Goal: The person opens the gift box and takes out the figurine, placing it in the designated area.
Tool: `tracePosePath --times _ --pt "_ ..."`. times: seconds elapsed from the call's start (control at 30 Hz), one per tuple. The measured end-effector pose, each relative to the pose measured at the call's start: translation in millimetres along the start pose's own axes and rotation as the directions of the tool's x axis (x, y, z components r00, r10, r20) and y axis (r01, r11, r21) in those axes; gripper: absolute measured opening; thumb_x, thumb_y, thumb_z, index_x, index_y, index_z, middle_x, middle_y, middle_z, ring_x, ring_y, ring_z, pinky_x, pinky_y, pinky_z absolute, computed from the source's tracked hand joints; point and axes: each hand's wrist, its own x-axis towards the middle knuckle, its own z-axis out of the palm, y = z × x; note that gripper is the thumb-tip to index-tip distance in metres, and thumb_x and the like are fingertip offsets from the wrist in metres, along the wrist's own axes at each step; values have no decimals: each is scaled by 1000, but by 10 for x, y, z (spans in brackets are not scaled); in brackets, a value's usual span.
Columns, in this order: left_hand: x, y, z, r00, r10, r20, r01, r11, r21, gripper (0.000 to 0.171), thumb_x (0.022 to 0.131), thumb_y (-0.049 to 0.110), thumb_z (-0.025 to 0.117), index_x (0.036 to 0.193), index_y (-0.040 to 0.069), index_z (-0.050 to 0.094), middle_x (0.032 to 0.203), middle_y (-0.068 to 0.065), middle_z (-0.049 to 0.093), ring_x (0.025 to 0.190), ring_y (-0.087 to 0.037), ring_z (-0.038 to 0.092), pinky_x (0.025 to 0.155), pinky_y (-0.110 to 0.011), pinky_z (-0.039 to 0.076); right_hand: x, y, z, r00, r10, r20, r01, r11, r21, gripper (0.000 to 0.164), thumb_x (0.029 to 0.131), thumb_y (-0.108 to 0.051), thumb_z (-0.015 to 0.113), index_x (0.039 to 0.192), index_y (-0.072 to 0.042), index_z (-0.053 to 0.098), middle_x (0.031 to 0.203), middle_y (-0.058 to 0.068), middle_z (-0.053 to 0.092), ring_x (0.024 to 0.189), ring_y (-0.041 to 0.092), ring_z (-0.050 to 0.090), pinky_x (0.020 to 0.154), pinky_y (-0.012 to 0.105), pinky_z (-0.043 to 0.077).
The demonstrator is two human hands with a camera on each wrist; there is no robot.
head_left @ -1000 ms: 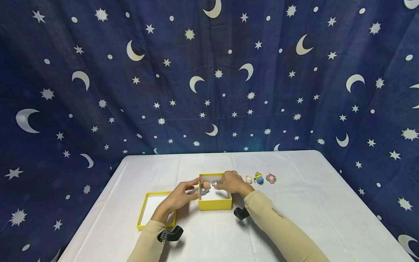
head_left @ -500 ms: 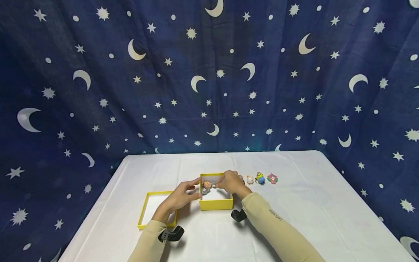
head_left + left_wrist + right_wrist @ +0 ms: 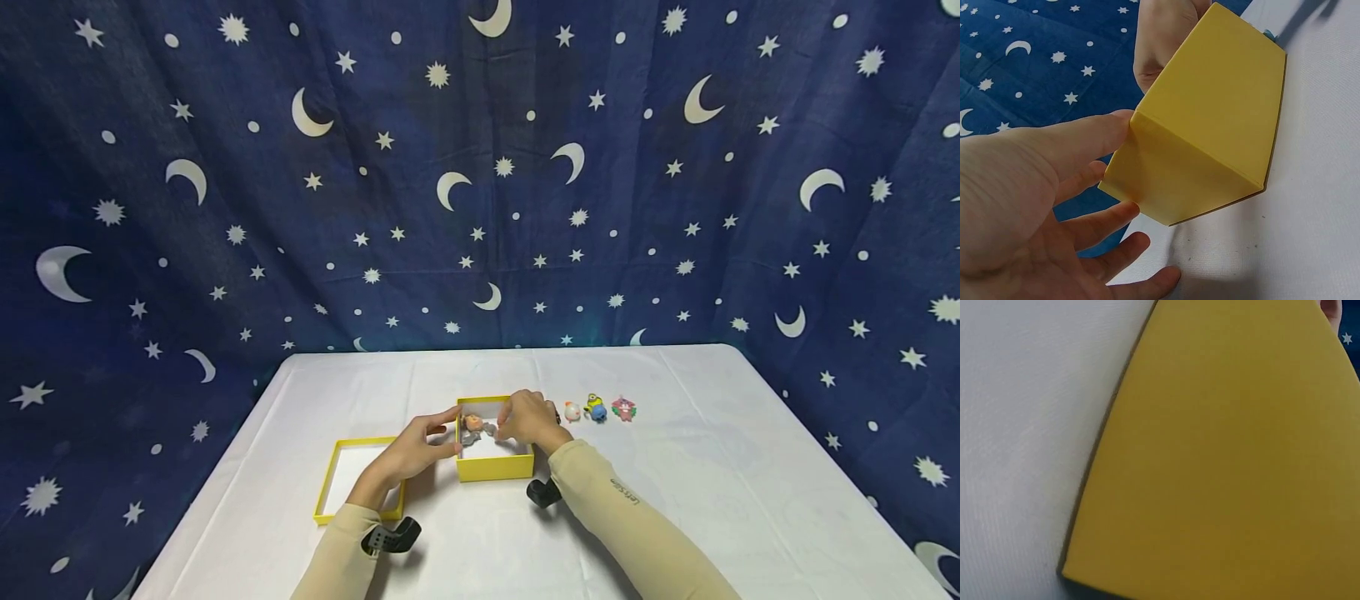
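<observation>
An uncovered yellow box [image 3: 495,469] with a white inside stands mid-table. My left hand [image 3: 412,450] touches its left wall, thumb and fingers spread; the left wrist view shows this hand [image 3: 1041,194] against the yellow side. Over the right part of the box, my right hand [image 3: 529,418] reaches in with curled fingers, its fingertips at a small grey figurine [image 3: 489,428]. Left of that figurine lie a toy figure with a peach-coloured head [image 3: 474,422] and another grey piece [image 3: 470,437]. In the right wrist view the box wall [image 3: 1222,456] hides the right fingers.
A yellow-rimmed lid [image 3: 337,479] lies inside-up on the white table [image 3: 675,500], partly under the left wrist. Right of the box stand a white-and-orange toy [image 3: 572,412], a yellow-and-blue minion figure [image 3: 596,407] and a pink figure [image 3: 623,408]. A blue curtain [image 3: 480,167] hangs behind.
My right hand has shifted slightly left and lower inside the box, and the small grey figurine now sits closer to the peach-headed figure. The left hand keeps its place on the box.
</observation>
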Motion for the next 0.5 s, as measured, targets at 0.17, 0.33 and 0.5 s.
tracePosePath --times 0.17,0.33,0.5 --pt "-4 -12 -4 1000 5 -8 -5 1000 3 62 97 12 67 154 11 43 162 -11 40 144 -47 40 118 -65 29 -4 -14 30 999 -15 -38 13 999 -37 22 72 -23 92 68 -21 71 99 5 66 103 29 56 95 53 42" --pt "-4 -26 0 1000 2 -9 -2 1000 3 62 97 12 67 154 11 42 162 -11 40 144 -47 40 118 -66 29 -23 -36 60 998 -2 -58 0 999 -36 22 76 -20 89 66 -21 70 97 4 65 101 27 56 92 50 42" --pt "-1 -19 14 1000 -4 -12 4 1000 5 63 97 14 68 154 11 43 161 -10 41 144 -46 40 118 -66 29 -33 -27 55 998 0 -62 -2 999 -35 18 83 -20 84 69 -21 73 100 4 66 102 26 57 91 49 42"
